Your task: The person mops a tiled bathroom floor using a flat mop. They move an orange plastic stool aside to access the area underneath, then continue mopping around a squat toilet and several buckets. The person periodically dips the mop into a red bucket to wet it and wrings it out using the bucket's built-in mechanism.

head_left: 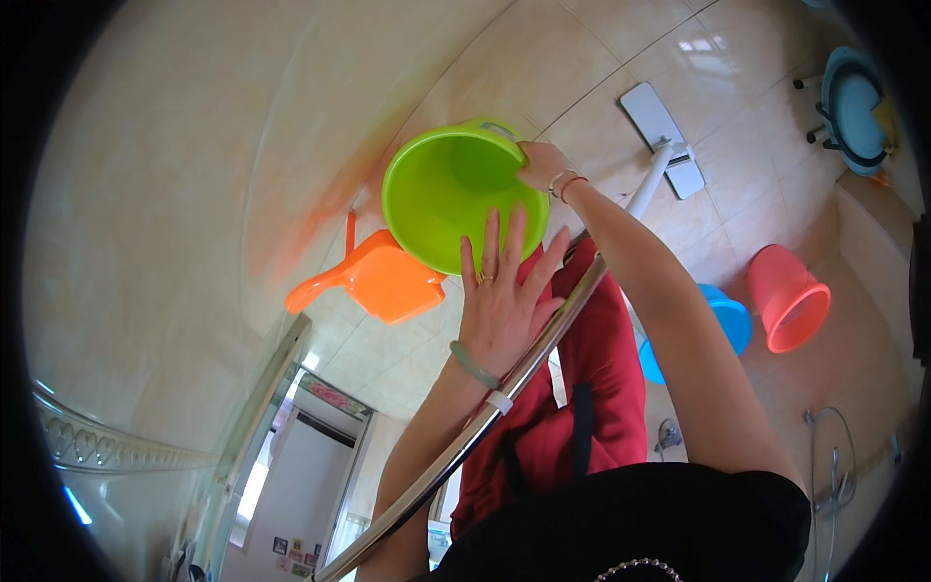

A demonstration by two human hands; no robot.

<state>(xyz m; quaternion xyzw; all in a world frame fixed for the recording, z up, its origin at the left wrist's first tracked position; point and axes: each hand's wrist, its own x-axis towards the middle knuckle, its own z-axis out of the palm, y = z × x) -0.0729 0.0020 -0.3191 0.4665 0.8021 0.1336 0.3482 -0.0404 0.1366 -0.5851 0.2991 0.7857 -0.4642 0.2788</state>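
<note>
At the rim of a green bucket point(427, 199), the right hand point(544, 167) folds its fingertips beyond our clear view. The spread left hand point(504, 306) masks part of the bucket's near side; whether it touches the plastic, we cannot tell. The bucket overlaps an orange plastic piece point(393, 279), whose kind stays unclear to us. Our right forearm point(664, 272) interrupts a mop pole point(572, 304), cropped at the lower edge, and screens much of a blue tub point(729, 328). Near the floor's point(727, 107) far right corner, lens shadow clips a light-blue seat point(855, 112); small pictures point(296, 555) on a door point(299, 480) defy reading.
</note>
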